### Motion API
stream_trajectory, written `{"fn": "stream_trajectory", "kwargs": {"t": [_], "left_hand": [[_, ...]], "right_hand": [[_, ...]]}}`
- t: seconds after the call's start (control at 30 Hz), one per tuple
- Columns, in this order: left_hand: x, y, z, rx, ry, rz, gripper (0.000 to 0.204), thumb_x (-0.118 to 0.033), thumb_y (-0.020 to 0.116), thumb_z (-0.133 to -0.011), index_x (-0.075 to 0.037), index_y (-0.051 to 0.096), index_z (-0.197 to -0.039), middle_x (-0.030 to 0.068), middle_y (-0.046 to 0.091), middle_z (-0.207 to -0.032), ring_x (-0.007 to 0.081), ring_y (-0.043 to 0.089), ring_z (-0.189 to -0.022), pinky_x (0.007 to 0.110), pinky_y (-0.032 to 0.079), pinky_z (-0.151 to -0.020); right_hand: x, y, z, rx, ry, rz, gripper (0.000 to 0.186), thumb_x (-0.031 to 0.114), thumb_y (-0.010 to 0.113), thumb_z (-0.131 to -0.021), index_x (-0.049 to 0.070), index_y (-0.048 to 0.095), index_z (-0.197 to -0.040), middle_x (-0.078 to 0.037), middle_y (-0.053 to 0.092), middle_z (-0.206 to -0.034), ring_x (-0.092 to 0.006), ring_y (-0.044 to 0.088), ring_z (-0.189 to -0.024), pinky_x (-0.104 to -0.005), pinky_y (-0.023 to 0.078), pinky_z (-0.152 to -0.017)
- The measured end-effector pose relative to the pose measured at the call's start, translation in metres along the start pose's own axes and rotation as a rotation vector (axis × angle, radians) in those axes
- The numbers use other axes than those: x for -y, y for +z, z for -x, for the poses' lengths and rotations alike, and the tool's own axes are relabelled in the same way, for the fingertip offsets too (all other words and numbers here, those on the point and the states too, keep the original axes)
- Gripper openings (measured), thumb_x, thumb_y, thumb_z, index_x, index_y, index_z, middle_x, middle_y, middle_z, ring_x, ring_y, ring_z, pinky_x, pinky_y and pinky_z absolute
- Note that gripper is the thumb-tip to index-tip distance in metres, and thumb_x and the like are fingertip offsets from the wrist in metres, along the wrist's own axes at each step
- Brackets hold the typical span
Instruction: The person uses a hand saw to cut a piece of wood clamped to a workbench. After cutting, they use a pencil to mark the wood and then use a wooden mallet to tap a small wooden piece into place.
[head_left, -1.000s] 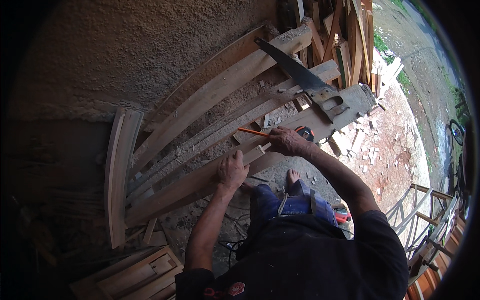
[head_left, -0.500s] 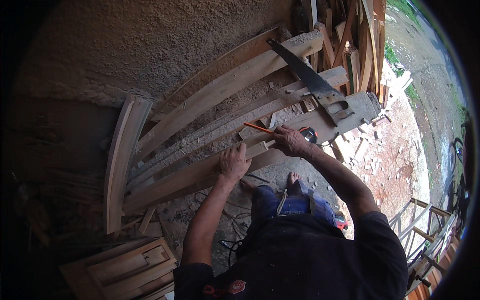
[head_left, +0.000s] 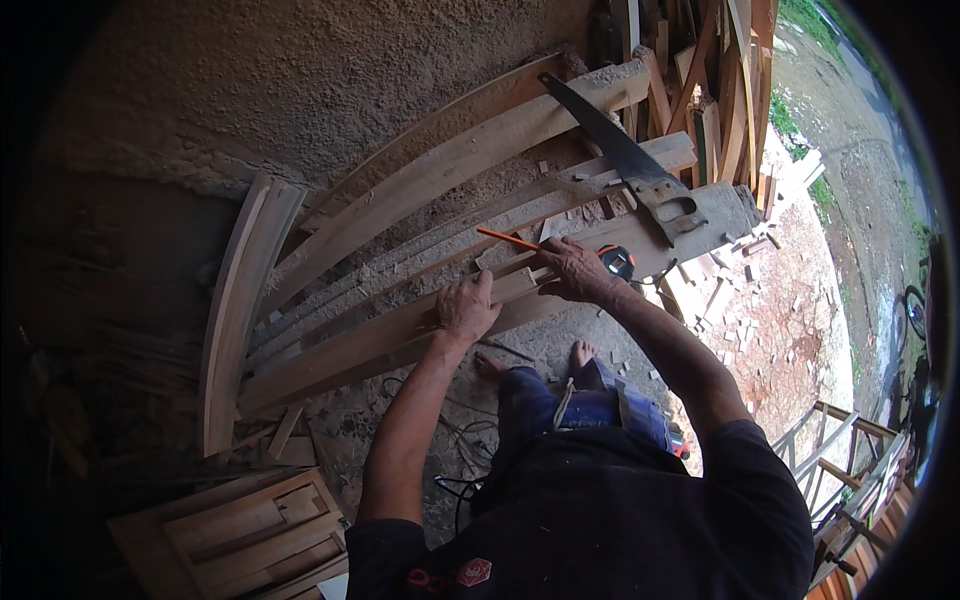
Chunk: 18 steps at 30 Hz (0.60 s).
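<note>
My left hand (head_left: 468, 308) is closed around a pale wooden strip (head_left: 515, 287) lying along a thick plank. Close by on the right, my right hand (head_left: 577, 270) grips an orange pencil (head_left: 508, 239), which sticks out to the left past the fingers. Some of the right fingertips are hidden, and they rest at the strip's end. An orange and black tape measure (head_left: 618, 262) sits on the plank just beside the right hand. Farther right, a handsaw (head_left: 625, 155) with a worn handle lies across the beams.
Several long dusty beams (head_left: 450, 165) run side by side beneath a rough wall (head_left: 330, 90). Upright boards (head_left: 705, 100) lean at the far right. Offcuts (head_left: 740, 325) litter the ground. A framed wooden panel (head_left: 240, 540) lies at lower left; cables (head_left: 455, 430) trail near my bare feet.
The right hand has shifted slightly left with the pencil, whose free end now reaches a little farther left and higher. My left hand keeps its hold on the strip.
</note>
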<state>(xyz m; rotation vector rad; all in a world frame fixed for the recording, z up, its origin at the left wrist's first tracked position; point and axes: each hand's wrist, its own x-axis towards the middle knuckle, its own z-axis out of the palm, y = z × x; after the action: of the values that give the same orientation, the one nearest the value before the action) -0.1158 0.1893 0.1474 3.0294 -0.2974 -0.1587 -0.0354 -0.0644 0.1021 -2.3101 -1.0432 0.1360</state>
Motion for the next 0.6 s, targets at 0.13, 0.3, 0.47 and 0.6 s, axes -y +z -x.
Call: {"fn": "stream_trajectory", "kwargs": {"t": [0.13,0.3,0.47,0.6], "left_hand": [[-0.0008,0.0002,-0.0036,0.019,0.005,-0.010,0.052,-0.033,0.085,-0.075,-0.012,0.052,-0.110,0.0158,0.071,-0.091,0.0396,0.072,-0.086,0.053,0.055,-0.075],[0.0036,0.0000,-0.0014,0.025,0.025,-0.023,0.051,-0.034,0.084,-0.076,-0.012,0.051,-0.109,0.0150,0.070,-0.091,0.0387,0.072,-0.086,0.052,0.055,-0.075],[0.0039,-0.0025,-0.0020,0.035,0.067,-0.026,0.050,-0.038,0.081,-0.080,-0.012,0.052,-0.111,0.0151,0.068,-0.092,0.0381,0.072,-0.084,0.052,0.057,-0.072],[0.0027,-0.0042,-0.0025,0.023,0.071,-0.048,0.050,-0.037,0.082,-0.079,-0.012,0.052,-0.110,0.0149,0.068,-0.090,0.0375,0.072,-0.084,0.051,0.057,-0.073]], "right_hand": [[-0.0011,0.0046,-0.0015,-0.035,0.007,-0.013,0.053,0.034,0.084,-0.075,0.010,0.063,-0.118,-0.012,0.058,-0.112,-0.0334,0.059,-0.107,-0.0447,0.050,-0.092],[0.0055,0.0014,-0.0044,0.017,0.053,0.009,0.051,0.036,0.083,-0.078,0.014,0.064,-0.120,-0.009,0.058,-0.113,-0.0304,0.062,-0.108,-0.0435,0.050,-0.094],[0.0045,0.0023,-0.0026,-0.021,0.031,-0.006,0.049,0.033,0.084,-0.077,0.014,0.063,-0.117,-0.010,0.058,-0.112,-0.0309,0.063,-0.106,-0.0434,0.053,-0.091],[0.0046,0.0046,0.0002,-0.045,0.059,-0.004,0.049,0.032,0.084,-0.076,0.014,0.060,-0.116,-0.011,0.058,-0.112,-0.0320,0.064,-0.105,-0.0446,0.055,-0.087]]}}
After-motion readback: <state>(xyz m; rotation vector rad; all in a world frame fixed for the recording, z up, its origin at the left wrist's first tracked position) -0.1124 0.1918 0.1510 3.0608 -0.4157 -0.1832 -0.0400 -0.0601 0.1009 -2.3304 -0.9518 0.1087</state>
